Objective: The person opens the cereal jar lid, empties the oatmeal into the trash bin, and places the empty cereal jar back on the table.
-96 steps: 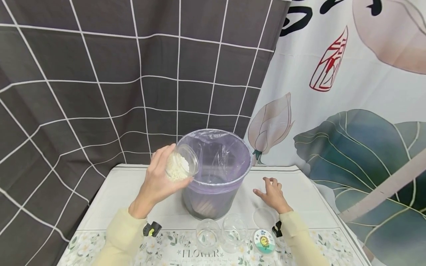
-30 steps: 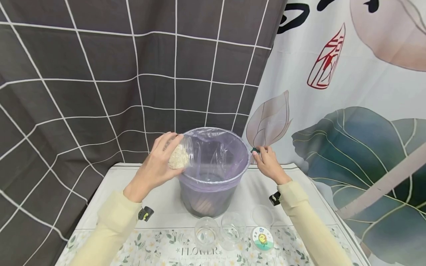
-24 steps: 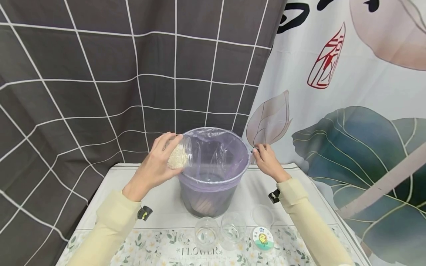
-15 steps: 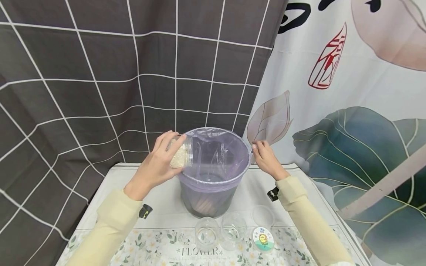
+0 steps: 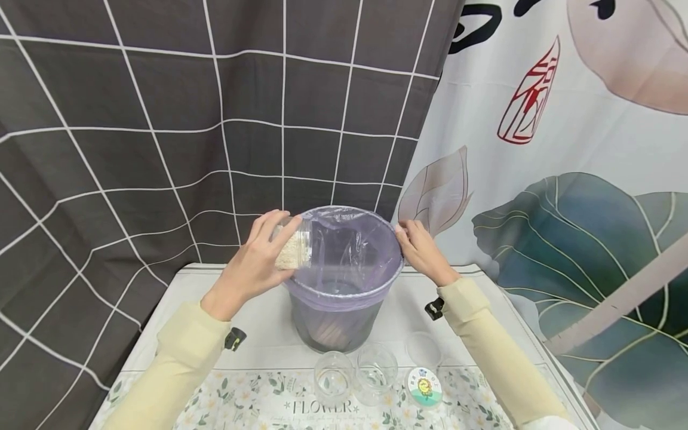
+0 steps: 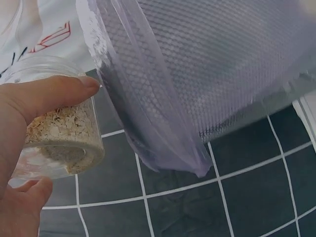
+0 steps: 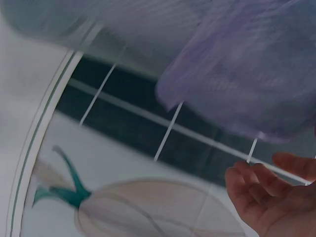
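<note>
My left hand [image 5: 252, 263] grips a clear jar [image 5: 305, 245] of pale flakes, tipped sideways at the left rim of a bin [image 5: 338, 331]. In the left wrist view, the flakes [image 6: 64, 128] look like oats, and the thumb lies across the jar wall. A translucent purple bag [image 5: 349, 239] lines the bin and folds over its rim. On the bin's right side, my right hand [image 5: 421, 251] has its thumb at the rim. In the right wrist view, its fingers [image 7: 242, 190] are loosely bent below the bag edge, with nothing visible between them.
Two clear empty-looking cups [image 5: 333, 376] stand side by side in front of the bin. To their right lie a clear round lid [image 5: 423, 349] and a round lid with a sunflower label [image 5: 424, 387]. A dark grid curtain [image 5: 161, 149] hangs behind the table.
My right hand has risen from the table at the right to the bin's right rim. The left hand has tipped the jar further sideways at the left rim.
</note>
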Available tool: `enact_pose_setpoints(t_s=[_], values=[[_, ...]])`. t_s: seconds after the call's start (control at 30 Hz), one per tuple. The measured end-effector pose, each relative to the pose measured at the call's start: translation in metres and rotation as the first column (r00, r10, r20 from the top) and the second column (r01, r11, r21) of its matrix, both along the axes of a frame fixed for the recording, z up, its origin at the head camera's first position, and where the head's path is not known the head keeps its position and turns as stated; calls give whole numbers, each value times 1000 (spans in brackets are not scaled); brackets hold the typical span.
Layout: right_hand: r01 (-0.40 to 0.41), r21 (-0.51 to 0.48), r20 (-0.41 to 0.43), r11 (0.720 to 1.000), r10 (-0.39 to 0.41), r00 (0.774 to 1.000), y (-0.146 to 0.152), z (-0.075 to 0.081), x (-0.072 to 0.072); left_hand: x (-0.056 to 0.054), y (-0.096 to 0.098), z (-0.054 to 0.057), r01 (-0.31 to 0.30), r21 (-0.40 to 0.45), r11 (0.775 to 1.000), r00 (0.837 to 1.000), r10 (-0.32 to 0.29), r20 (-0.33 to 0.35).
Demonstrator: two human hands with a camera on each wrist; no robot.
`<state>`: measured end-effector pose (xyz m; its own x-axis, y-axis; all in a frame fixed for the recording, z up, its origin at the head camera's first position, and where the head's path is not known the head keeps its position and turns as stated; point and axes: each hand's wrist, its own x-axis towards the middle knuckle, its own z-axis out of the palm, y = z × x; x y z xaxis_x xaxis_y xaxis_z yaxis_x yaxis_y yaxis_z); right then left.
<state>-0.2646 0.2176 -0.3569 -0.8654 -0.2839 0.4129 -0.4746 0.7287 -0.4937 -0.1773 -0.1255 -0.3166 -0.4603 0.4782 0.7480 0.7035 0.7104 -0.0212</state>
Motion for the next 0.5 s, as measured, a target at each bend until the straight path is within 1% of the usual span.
enact_pose_setpoints(t_s=[0.13,0.37,0.5], values=[[-10,-8,70,1000,11,997,-10,5,1,0,0,1,10,7,1000,1000,-10,15],[-39,22,90,999,37,995,-21,11,-1,0,-1,6,-4,-10,1000,1000,4,23],[-61,57,111,997,55,992,-26,14,-2,-1,-1,6,-9,-19,1000,1000,9,27]])
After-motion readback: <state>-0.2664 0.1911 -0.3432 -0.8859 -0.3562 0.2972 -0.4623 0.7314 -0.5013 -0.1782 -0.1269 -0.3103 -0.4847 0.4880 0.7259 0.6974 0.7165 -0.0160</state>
